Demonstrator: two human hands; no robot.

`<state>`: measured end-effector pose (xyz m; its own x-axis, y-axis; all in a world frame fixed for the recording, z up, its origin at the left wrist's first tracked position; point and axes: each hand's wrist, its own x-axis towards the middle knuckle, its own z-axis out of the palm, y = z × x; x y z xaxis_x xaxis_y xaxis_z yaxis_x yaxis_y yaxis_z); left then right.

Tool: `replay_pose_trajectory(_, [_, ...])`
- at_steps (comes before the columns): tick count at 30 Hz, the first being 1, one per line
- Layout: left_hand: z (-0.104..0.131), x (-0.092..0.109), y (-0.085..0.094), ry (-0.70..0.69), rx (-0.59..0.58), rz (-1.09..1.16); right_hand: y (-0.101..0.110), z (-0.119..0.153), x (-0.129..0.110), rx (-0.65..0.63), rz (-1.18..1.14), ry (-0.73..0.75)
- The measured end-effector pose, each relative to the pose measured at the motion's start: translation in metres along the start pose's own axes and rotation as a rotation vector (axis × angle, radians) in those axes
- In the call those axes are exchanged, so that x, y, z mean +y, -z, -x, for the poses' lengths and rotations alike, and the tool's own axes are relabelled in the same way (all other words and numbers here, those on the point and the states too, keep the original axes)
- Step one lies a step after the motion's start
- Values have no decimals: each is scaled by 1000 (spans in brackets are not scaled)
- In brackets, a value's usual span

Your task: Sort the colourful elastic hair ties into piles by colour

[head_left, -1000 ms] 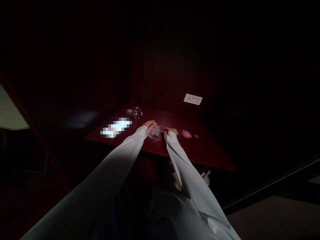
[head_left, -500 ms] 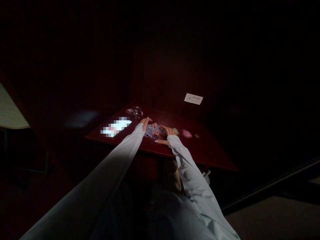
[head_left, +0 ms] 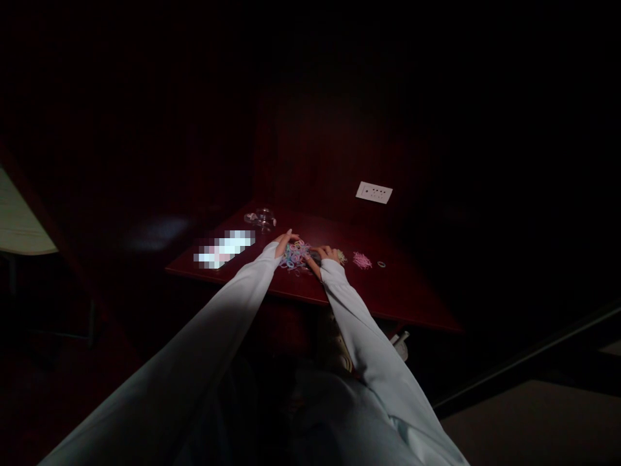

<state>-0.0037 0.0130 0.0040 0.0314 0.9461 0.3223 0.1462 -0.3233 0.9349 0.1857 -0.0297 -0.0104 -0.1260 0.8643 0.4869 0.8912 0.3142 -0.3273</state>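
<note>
A heap of small elastic bands (head_left: 294,259) in mixed pastel colours lies on the dark red desk (head_left: 388,294). My left hand (head_left: 285,243) rests against the heap's far left side, fingers stretched out and apart from the thumb. At the heap's right edge is my right hand (head_left: 326,254), its fingers loosely curved and spread from the thumb, with no band visibly gripped. Just beyond the right hand lies a pile of yellow-green bands (head_left: 342,257), partly hidden by it. Further right are a pile of pink bands (head_left: 361,260) and a single pale band (head_left: 381,264).
A lit phone (head_left: 226,248), its screen blurred out, lies at the desk's left. Behind it stands a clear container (head_left: 264,219) with small pieces beside it. A white socket plate (head_left: 374,192) is on the back panel. The surroundings are very dark.
My right thumb has moved up and in towards the heap from near the desk's front edge. The left hand has shifted slightly towards me, and the heap looks a little more gathered.
</note>
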Motion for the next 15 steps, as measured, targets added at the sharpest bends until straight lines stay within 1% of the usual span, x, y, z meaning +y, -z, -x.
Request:
replay_pose_trajectory(3, [-2,-4,2,-24,13,-45,-2,-6,14,56,-80,-106])
replay_pose_trajectory(5, [0,-7,3,-78,-21,-162,-2,-9,23,90,-137,-200])
replay_pose_trajectory(7, [5,-8,2,-183,-94,-351,-1,-11,29,118,-195,-244])
replay_pose_trajectory(8, [9,-8,2,-259,-138,-449,-1,-11,31,130,-216,-252])
replay_pose_trajectory(10, [16,-7,0,-422,-280,-606,0,-10,32,146,-229,-257])
replay_pose_trajectory(11, [19,-5,-1,-460,-323,-662,0,-10,32,146,-225,-257])
replay_pose_trajectory(13, [22,-3,-2,-469,-336,-725,1,-8,31,140,-202,-244])
replay_pose_trajectory(15, [22,-1,-1,-442,-306,-746,2,-7,30,120,-171,-216])
